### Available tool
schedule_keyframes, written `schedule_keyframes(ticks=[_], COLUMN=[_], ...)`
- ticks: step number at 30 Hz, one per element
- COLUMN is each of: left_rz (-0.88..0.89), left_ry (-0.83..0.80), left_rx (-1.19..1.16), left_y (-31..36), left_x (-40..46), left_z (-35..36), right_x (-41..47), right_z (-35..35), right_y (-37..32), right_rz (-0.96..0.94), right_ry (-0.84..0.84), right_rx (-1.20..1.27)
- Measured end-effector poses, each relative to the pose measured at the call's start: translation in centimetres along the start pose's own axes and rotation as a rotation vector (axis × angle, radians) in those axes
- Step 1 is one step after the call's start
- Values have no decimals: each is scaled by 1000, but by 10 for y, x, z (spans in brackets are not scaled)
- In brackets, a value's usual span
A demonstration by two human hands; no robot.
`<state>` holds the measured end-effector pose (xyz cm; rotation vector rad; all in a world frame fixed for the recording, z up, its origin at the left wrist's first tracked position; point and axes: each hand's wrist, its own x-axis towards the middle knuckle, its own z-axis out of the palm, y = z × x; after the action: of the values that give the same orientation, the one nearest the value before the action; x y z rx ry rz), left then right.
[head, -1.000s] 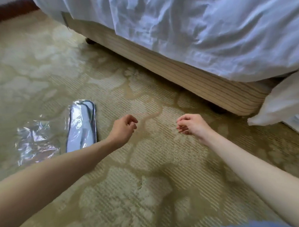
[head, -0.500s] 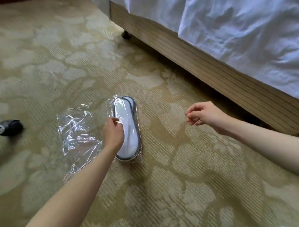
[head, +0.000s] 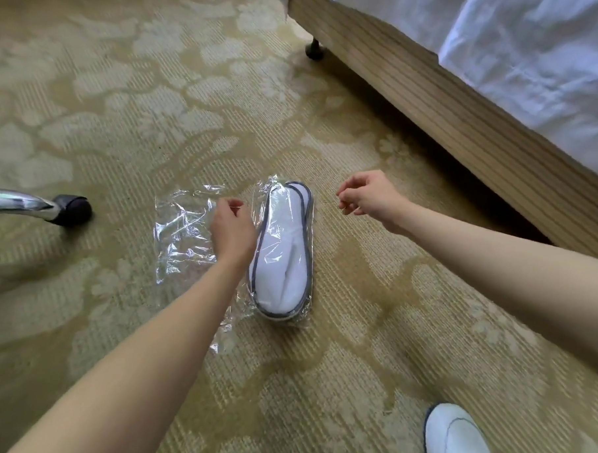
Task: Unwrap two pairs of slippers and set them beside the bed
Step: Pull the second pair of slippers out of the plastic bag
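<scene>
Lying flat on the patterned carpet (head: 121, 107), the wrapped slipper pair (head: 283, 251) sat in clear plastic, white with dark trim, well apart from the bed base (head: 457, 116). Empty plastic wrap (head: 181, 231) lay crumpled just left of it, touching or overlapping its edge. Left hand (head: 232, 229) was over the gap between wrap and slippers, fingers curled down at the plastic; couldn't tell whether it actually gripped anything. Right hand (head: 368, 196) hovered right of the slippers, loosely curled, fingers half closed, holding nothing. White sheet (head: 522, 38) hung over the bed base. Chrome chair leg with caster (head: 50, 206) at left. Another white slipper (head: 454, 432) at bottom right.
</scene>
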<state>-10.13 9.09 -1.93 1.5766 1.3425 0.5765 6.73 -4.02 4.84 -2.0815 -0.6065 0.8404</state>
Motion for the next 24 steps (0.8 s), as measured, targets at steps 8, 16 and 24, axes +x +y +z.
schedule_keyframes(ticks=[8, 16, 24], left_rz=[0, 228, -137], left_ry=[77, -163, -148], left_rx=[154, 697, 482], left_y=[-17, -70, -68], left_x=[-3, -43, -42], left_z=[25, 40, 45], right_x=[42, 58, 55], right_z=[22, 37, 77], right_y=[35, 69, 75], right_rz=[27, 165, 400], right_ry=[58, 33, -59], right_rx=[178, 196, 413])
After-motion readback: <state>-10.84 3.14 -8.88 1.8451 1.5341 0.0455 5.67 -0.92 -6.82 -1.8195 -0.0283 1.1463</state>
